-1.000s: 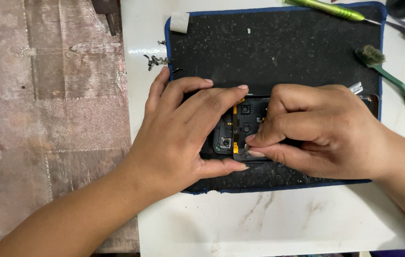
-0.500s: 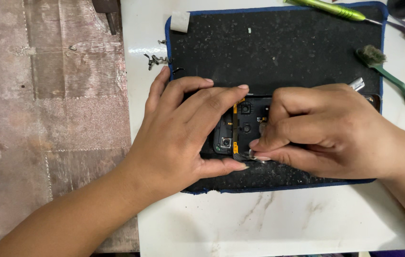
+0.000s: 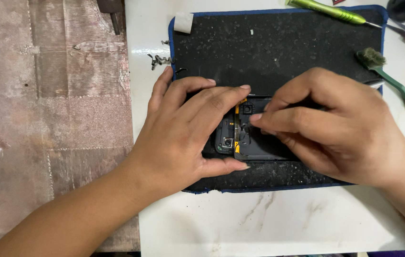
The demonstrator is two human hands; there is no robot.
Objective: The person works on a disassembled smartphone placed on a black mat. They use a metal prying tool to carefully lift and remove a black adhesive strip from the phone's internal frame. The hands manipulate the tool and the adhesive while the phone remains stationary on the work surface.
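Note:
An opened dark phone (image 3: 259, 145) lies on a black work mat with a blue edge (image 3: 283, 47); its inner parts, a camera module and an orange flex strip show. My left hand (image 3: 188, 128) grips the phone's left end, fingers over its top edge and thumb along its bottom edge. My right hand (image 3: 335, 123) is pinched around thin metal tweezers (image 3: 375, 84), whose rear end pokes out behind the hand. Its fingertips sit over the phone's upper inner parts. The tweezer tips are hidden by my fingers.
A green screwdriver (image 3: 331, 10) lies at the mat's top edge, and a green-handled brush (image 3: 392, 78) at its right side. Small metal bits (image 3: 157, 59) and a white scrap (image 3: 183, 22) sit near the mat's top left corner. The white marbled table (image 3: 269, 223) ends at a brown floor (image 3: 45, 95) on the left.
My right fingertips have shifted from the phone's lower part up toward its upper inner parts. The left hand has kept its grip.

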